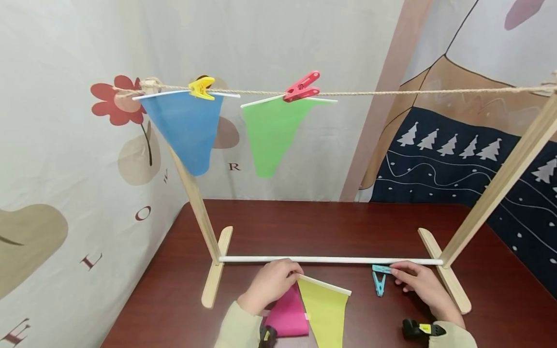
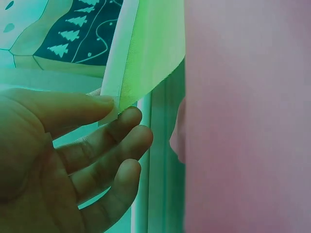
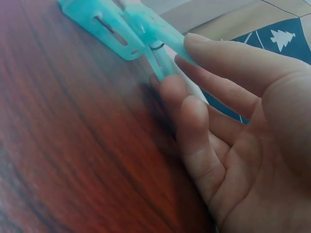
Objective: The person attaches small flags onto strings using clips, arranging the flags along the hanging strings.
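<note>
My left hand (image 1: 271, 284) pinches the left end of the white top strip of a yellow pennant flag (image 1: 325, 309). In the left wrist view the thumb lies on that strip (image 2: 118, 58), the other fingers behind and below it. A magenta flag (image 1: 288, 316) lies beneath, beside the yellow one. At the right, my right hand (image 1: 421, 284) pinches the end of a light blue clothespin (image 1: 382, 269) between thumb and fingers, close to the tabletop. Another light blue clothespin (image 1: 379, 285) is right beside it; whether the two touch, I cannot tell.
A rope (image 1: 413, 91) runs between two wooden posts (image 1: 191, 203). On it hang a blue flag (image 1: 184, 130) under a yellow clip (image 1: 201, 88) and a green flag (image 1: 270, 135) under a red clip (image 1: 301, 87). A white rod (image 1: 330, 260) joins the stand's feet on the dark red table (image 1: 322, 227).
</note>
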### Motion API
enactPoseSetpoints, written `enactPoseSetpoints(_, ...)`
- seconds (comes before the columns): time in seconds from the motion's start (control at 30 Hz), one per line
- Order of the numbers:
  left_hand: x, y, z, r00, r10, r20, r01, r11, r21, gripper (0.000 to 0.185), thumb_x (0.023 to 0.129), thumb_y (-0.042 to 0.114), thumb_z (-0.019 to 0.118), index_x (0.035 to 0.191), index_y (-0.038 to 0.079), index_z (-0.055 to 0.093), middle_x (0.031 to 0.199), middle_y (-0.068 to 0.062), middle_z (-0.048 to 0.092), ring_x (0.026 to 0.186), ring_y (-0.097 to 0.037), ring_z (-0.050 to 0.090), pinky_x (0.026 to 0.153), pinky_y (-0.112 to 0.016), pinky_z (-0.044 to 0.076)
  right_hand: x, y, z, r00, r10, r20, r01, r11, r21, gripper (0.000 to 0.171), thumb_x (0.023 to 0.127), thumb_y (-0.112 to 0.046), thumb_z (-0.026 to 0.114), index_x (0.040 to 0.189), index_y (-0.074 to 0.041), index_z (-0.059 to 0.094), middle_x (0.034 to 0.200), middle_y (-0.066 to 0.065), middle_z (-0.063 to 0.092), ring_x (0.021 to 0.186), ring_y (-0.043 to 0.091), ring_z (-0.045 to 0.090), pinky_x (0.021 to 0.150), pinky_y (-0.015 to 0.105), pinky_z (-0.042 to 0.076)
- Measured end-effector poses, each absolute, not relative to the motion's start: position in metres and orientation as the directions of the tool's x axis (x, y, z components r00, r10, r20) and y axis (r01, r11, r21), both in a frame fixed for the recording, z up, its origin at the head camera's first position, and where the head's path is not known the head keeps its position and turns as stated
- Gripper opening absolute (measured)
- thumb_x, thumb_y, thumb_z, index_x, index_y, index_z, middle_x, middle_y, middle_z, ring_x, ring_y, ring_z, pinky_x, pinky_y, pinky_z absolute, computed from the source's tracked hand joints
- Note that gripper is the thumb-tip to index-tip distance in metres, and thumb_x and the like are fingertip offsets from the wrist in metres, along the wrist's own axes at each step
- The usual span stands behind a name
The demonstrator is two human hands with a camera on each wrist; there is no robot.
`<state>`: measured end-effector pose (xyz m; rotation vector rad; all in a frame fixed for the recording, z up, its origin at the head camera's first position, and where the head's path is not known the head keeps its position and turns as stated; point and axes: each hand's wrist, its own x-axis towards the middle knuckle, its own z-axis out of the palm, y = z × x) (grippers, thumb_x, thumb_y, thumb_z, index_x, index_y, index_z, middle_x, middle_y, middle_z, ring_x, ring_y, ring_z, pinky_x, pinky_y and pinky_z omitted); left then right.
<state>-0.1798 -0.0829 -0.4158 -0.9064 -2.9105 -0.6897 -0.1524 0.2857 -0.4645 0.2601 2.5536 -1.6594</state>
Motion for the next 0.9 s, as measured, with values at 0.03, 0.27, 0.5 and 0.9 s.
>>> enactPoseSetpoints(0.03, -0.1801, -0.0837, -0.4156, -0.832, 0.535, 0.143, 0.543, 0.736, 0.405, 0.010, 0.086, 0.021, 0.058, 0.086, 0.025, 0.068, 0.080, 0.015, 0.058, 0.070, -0.002, 0.051, 0.065, -0.025, 0.044, -0.1522, 0.2859, -0.4645, -0.982, 0.093, -0.164, 0.187, 0.397, -0.898, 0.047, 0.082, -0.035, 0.062, 0.113, 0.000, 0.057, 0.089, 0.009, 0.062, 0.074, 0.016, 0.059, 0.060, 0.031, 0.049)
enactPoseSetpoints(0.27, -0.1811, -0.0879, -0.4128, -0.833, 0.536, 0.138, 0.537, 0.725, 0.431, 0.011, 0.086, 0.021, 0.057, 0.086, 0.024, 0.068, 0.065, 0.016, 0.056, 0.059, 0.000, 0.048, 0.060, -0.022, 0.040, -0.1514, 0.2869, -0.4640, -0.988, 0.070, -0.138, 0.154, 0.396, -0.905, 0.046, 0.082, -0.034, 0.062, 0.111, 0.001, 0.058, 0.085, 0.010, 0.062, 0.073, 0.015, 0.059, 0.060, 0.031, 0.049)
enactPoseSetpoints(0.5, -0.1805, -0.0872, -0.4123, -0.835, 0.538, 0.117, 0.531, 0.732, 0.427, 0.010, 0.085, 0.023, 0.059, 0.085, 0.025, 0.069, 0.068, 0.017, 0.057, 0.062, -0.001, 0.049, 0.060, -0.022, 0.041, -0.1511, 0.2877, -0.4645, -0.985, 0.083, -0.152, 0.173, 0.394, -0.903, 0.045, 0.082, -0.036, 0.061, 0.108, 0.002, 0.058, 0.087, 0.009, 0.062, 0.074, 0.015, 0.059, 0.060, 0.031, 0.049)
enactPoseSetpoints(0.9, -0.1789, -0.0890, -0.4133, -0.839, 0.523, 0.151, 0.539, 0.759, 0.366, 0.006, 0.080, 0.024, 0.063, 0.081, 0.024, 0.069, 0.073, 0.012, 0.047, 0.065, -0.004, 0.047, 0.061, -0.024, 0.041, -0.1520, 0.2875, -0.4658, -0.983, 0.091, -0.156, 0.179, 0.361, -0.915, 0.044, 0.083, -0.035, 0.061, 0.104, 0.004, 0.057, 0.082, 0.010, 0.062, 0.072, 0.015, 0.060, 0.059, 0.031, 0.049)
